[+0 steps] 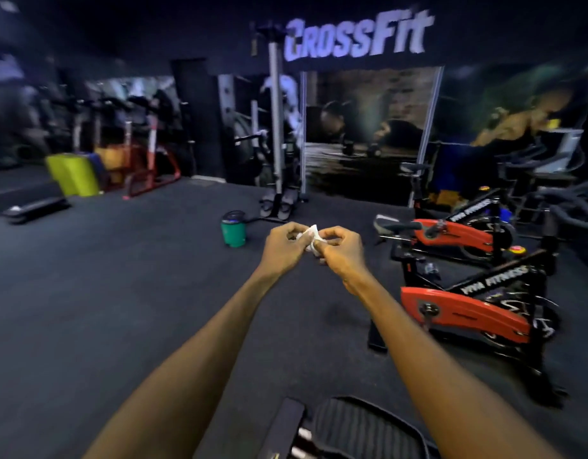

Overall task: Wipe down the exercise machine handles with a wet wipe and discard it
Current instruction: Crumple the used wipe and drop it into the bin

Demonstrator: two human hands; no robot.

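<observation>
A crumpled white wet wipe [310, 239] is held out in front of me at chest height, pinched from both sides. My left hand [286, 248] grips its left part and my right hand [340, 251] grips its right part, fingers curled round it. A green bin with a dark lid [233, 230] stands on the floor beyond my left hand. Two red and black spin bikes [464, 233] [468, 313] stand to the right. A black ribbed machine pedal [355, 429] shows at the bottom edge.
Dark rubber floor [120, 293] spreads out to the left and ahead. A tall grey cable machine [277, 134] stands at the back wall under a CrossFit sign [358, 36]. Red racks and a yellow box [75, 173] fill the back left. A black step platform [36, 207] lies at left.
</observation>
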